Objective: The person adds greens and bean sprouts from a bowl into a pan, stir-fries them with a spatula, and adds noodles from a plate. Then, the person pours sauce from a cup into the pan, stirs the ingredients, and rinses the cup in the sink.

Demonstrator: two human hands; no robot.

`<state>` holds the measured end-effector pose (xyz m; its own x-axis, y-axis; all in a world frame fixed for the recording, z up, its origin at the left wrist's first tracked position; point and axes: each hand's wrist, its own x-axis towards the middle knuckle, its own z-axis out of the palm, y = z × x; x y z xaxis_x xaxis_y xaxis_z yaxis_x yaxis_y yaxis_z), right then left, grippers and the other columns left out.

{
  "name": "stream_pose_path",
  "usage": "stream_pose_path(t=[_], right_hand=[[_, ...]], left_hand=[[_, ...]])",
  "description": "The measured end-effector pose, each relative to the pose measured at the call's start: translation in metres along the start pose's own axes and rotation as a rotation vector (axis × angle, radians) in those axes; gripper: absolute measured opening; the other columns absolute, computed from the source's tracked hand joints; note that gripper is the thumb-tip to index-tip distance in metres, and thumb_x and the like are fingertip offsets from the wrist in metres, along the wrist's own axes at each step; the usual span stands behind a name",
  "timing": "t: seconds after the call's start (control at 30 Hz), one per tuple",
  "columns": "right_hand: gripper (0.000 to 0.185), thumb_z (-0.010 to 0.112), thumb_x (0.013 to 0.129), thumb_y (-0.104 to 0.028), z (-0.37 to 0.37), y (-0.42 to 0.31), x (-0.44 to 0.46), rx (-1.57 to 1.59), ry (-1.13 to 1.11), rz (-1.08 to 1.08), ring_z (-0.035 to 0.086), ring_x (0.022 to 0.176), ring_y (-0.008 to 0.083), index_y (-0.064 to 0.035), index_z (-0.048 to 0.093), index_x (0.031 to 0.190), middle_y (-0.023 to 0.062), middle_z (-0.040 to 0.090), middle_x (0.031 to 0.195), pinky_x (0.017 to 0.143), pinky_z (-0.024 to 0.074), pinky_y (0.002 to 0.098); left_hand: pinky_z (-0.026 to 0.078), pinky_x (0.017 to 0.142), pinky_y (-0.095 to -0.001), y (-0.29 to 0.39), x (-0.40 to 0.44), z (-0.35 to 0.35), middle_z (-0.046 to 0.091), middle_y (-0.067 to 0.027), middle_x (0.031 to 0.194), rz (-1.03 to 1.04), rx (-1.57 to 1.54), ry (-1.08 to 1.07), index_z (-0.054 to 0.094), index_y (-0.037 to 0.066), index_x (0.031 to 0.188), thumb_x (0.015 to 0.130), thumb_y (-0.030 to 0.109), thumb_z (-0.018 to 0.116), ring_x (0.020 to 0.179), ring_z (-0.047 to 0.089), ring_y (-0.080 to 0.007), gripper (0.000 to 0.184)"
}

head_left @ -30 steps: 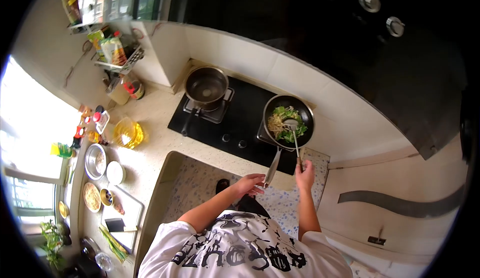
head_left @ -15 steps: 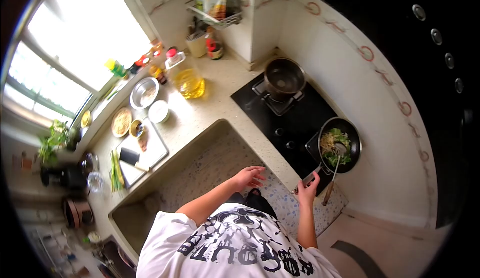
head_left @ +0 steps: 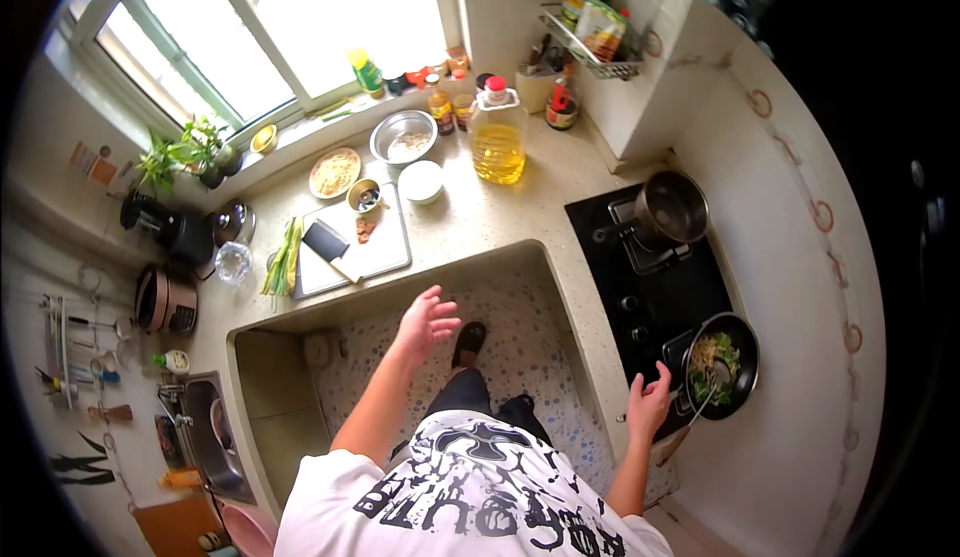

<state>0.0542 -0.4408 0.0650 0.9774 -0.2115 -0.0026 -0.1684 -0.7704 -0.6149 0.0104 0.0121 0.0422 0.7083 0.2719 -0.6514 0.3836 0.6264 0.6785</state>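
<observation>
My left hand [head_left: 428,323] hangs over the gap in front of the counter, open with fingers spread and nothing in it. Beside the frying pan [head_left: 752,385] is my right hand [head_left: 648,403], its fingers apart; it looks free of the pan's handle, which it partly hides. Green leaves and pale strips [head_left: 714,365] lie in the pan, on the near burner of the black gas stove [head_left: 600,247]. A spatula [head_left: 706,404] rests in the pan, its wooden handle pointing toward me. On the far burner stands a dark pot [head_left: 672,207].
A cleaver [head_left: 325,242] and meat pieces [head_left: 365,230] lie on a white cutting board [head_left: 385,247], with green stalks [head_left: 283,259] at its left. Behind are a metal bowl [head_left: 404,137], a white bowl [head_left: 421,183] and an oil jug [head_left: 499,147]. A sink [head_left: 222,437] is at left.
My right hand has let go of the frying pan's handle and its fingers have opened. The view has swung left toward the window. My left hand has moved away from the stove toward the cutting board.
</observation>
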Motion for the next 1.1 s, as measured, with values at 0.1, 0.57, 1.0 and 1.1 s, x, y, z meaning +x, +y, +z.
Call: stream_pose_path(t=[0.1, 0.57, 1.0, 1.1], right_hand=[[0.053, 0.072, 0.087, -0.019, 0.043, -0.034, 0.017, 0.005, -0.088, -0.156, 0.055, 0.067, 0.0259, -0.0136, 0.054, 0.137, 0.0052, 0.051, 0.07, 0.067, 0.0481, 0.0419], [0.032, 0.073, 0.088, -0.021, 0.251, -0.286, 0.067, 0.063, -0.58, -0.191, 0.061, 0.066, 0.0251, -0.007, 0.067, 0.117, 0.0089, 0.06, 0.071, 0.065, 0.051, 0.0396], [0.031, 0.074, 0.088, -0.018, 0.313, -0.331, 0.084, 0.005, -0.532, -0.102, 0.056, 0.059, 0.0176, -0.0065, 0.067, 0.116, 0.0066, 0.06, 0.07, 0.059, 0.049, 0.0333], [0.031, 0.074, 0.089, -0.018, 0.315, -0.332, 0.084, -0.01, -0.523, -0.071, 0.057, 0.059, 0.0176, -0.0066, 0.067, 0.117, 0.0065, 0.06, 0.07, 0.059, 0.0492, 0.0334]], left_hand=[[0.059, 0.068, -0.0313, 0.041, 0.022, -0.033, 0.066, -0.0138, 0.122, 0.101, -0.093, 0.079, 0.033, 0.016, 0.155, 0.103, 0.029, 0.047, 0.091, 0.072, -0.0251, 0.056], [0.051, 0.084, -0.0356, 0.292, 0.312, -0.156, 0.052, -0.0117, 0.132, 0.367, 0.346, 0.371, 0.027, 0.01, 0.157, 0.093, 0.027, 0.06, 0.102, 0.06, -0.0208, 0.074], [0.056, 0.057, -0.0358, 0.338, 0.444, -0.158, 0.072, -0.0148, 0.089, 0.122, 0.844, 0.395, 0.034, 0.012, 0.155, 0.082, 0.024, 0.068, 0.063, 0.068, -0.02, 0.082], [0.054, 0.052, -0.0337, 0.332, 0.461, -0.167, 0.071, -0.0133, 0.079, 0.09, 0.843, 0.364, 0.041, 0.009, 0.151, 0.082, 0.018, 0.068, 0.061, 0.068, -0.0196, 0.075]])
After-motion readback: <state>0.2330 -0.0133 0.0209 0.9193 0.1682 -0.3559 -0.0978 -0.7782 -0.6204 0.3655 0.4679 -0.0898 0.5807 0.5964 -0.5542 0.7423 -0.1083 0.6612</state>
